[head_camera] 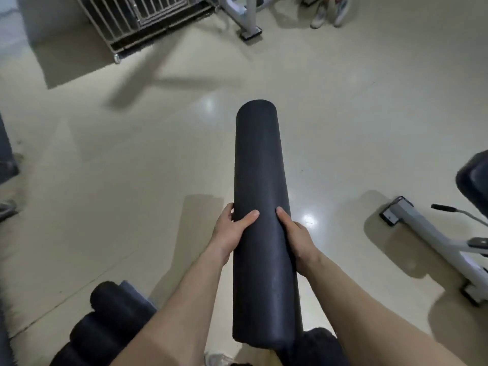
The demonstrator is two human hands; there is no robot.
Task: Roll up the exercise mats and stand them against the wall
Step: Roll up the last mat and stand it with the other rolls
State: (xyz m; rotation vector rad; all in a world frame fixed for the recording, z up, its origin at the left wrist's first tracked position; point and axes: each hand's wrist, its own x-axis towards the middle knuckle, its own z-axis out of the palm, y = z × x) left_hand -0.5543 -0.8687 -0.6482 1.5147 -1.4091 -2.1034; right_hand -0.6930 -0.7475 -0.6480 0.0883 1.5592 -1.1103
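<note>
A glossy cream floor fills the view, catching bright light spots near the middle. At the top left stands a metal barred cage on a caster, with a white machine leg just beside it ending in a black-padded foot, and a pair of pale shoes further right. At the right edge a white frame lies along the floor below a black pad, and a dark shape sits at the left edge.
</note>
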